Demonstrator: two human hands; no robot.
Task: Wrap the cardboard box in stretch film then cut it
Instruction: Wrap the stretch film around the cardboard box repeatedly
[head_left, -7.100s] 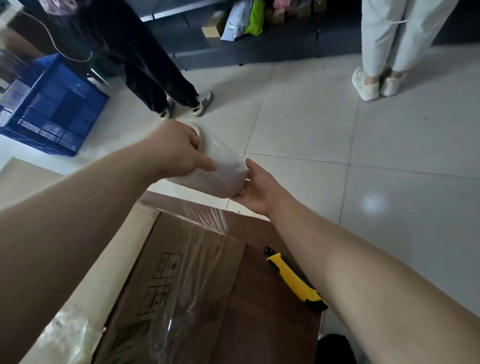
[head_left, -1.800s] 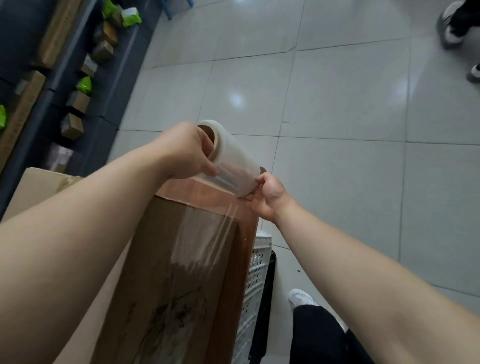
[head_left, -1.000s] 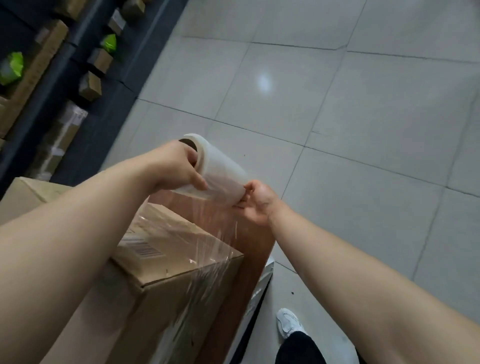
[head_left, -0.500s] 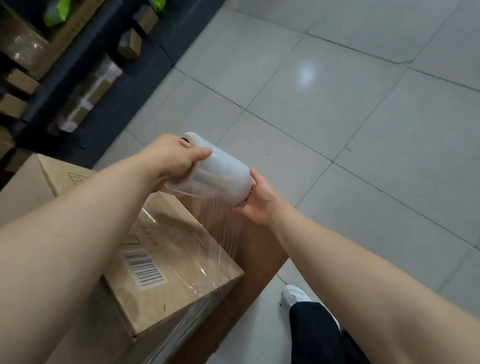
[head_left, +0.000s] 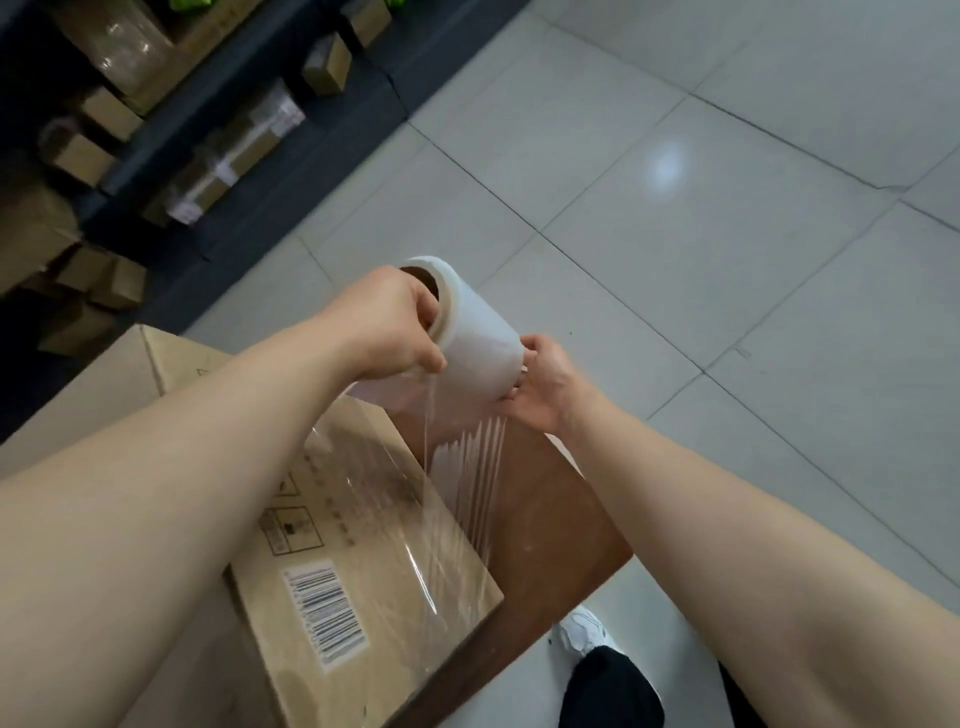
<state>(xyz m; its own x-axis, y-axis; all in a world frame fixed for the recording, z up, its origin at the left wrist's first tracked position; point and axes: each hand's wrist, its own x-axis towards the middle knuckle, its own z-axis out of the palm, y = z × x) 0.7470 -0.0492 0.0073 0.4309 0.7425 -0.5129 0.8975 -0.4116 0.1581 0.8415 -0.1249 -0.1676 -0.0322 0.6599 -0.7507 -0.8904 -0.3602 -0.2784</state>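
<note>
A brown cardboard box (head_left: 332, 551) with a barcode label lies on a brown table (head_left: 550, 525). Clear stretch film (head_left: 467, 483) runs taut from the box's near corner up to a white stretch film roll (head_left: 472, 343) held above the table's far end. My left hand (head_left: 389, 322) grips the roll's left end, fingers curled into the core. My right hand (head_left: 545, 384) holds the roll's right end. Shiny film covers part of the box's top.
Dark shelving (head_left: 171, 135) with small cardboard boxes runs along the upper left. Pale tiled floor (head_left: 727, 208) spreads to the right. My white shoe (head_left: 584, 631) and dark trouser leg show below the table's corner.
I have moved further round the box; the view has turned and the box's barcode side shows more. Both hands keep the roll, which has come slightly lower and nearer, paying out film.
</note>
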